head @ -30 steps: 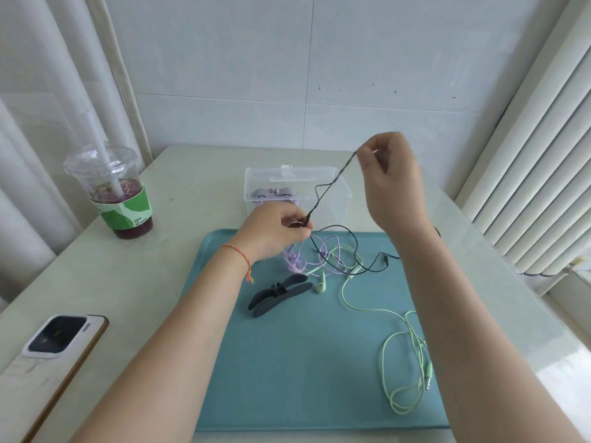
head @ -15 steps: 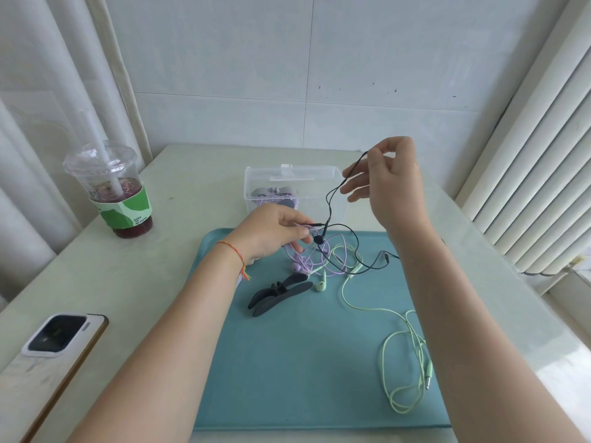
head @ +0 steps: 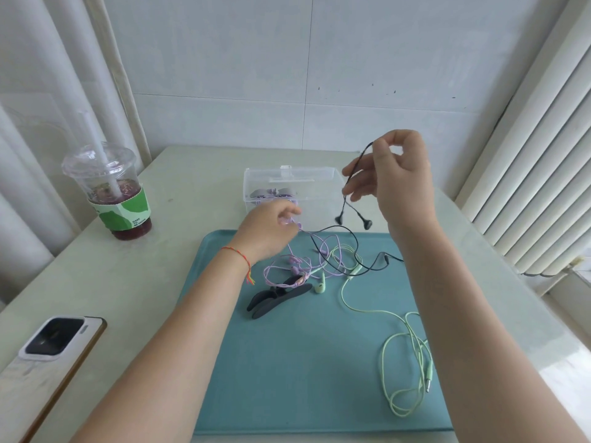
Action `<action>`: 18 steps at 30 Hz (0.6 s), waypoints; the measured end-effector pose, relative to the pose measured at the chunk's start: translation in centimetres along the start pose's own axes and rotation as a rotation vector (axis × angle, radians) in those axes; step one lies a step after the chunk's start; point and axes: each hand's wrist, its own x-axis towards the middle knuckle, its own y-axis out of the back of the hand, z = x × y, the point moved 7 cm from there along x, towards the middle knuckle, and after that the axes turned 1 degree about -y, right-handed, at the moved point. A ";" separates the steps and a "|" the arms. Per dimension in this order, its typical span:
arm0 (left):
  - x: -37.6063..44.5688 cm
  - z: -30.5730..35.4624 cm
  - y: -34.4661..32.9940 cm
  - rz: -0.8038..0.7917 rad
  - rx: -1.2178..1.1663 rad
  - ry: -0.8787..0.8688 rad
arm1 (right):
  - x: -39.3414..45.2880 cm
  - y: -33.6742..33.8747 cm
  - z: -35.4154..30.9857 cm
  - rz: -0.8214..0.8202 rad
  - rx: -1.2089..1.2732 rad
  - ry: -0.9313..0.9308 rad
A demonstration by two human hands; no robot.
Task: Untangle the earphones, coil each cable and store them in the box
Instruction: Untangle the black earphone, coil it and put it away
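Observation:
My right hand is raised above the table and pinches the black earphone cable near its split. The two black earbuds dangle free below it, and the rest of the black cable loops over the tangle on the teal tray. My left hand, blurred, has its fingers curled on a strand of the purple earphones at the tray's far edge. The green earphones trail to the tray's right. The clear box stands open behind the tray.
A dark grey cable clip lies on the tray under the purple cable. An iced drink cup with a straw stands at the far left. A phone lies at the near left. White slats border the table's right.
My left hand let go of the black earbud end and shifted to the purple cable. The black earbuds now hang free under my right hand, which re-pinched the cable.

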 end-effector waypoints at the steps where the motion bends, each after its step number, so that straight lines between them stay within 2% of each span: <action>1: -0.1 0.4 0.4 0.060 -0.142 -0.004 | -0.1 -0.3 0.0 -0.050 -0.042 -0.005; 3: -0.3 1.5 0.8 0.063 -0.506 -0.034 | -0.3 -0.9 -0.1 -0.155 -0.166 0.006; 6: -1.0 3.9 0.4 -0.130 -0.742 -0.167 | -0.5 -1.2 0.0 -0.213 -0.347 0.032; 8: -1.5 4.6 0.2 -0.169 -0.776 -0.200 | -0.4 -1.0 -0.2 -0.182 -0.385 0.057; 12: -1.2 3.9 0.0 -0.118 -0.698 -0.161 | 0.2 1.6 -1.1 0.155 -0.279 0.146; 13: -1.2 3.8 0.0 -0.121 -0.674 -0.165 | 0.2 1.9 -1.2 0.194 -0.244 0.146; 15: -1.1 3.7 -0.1 -0.132 -0.632 -0.169 | 0.1 1.7 -1.2 0.169 -0.202 0.129; 18: -1.2 4.1 -0.1 -0.150 -0.767 -0.145 | 0.0 -0.2 -0.6 -0.069 -0.281 0.065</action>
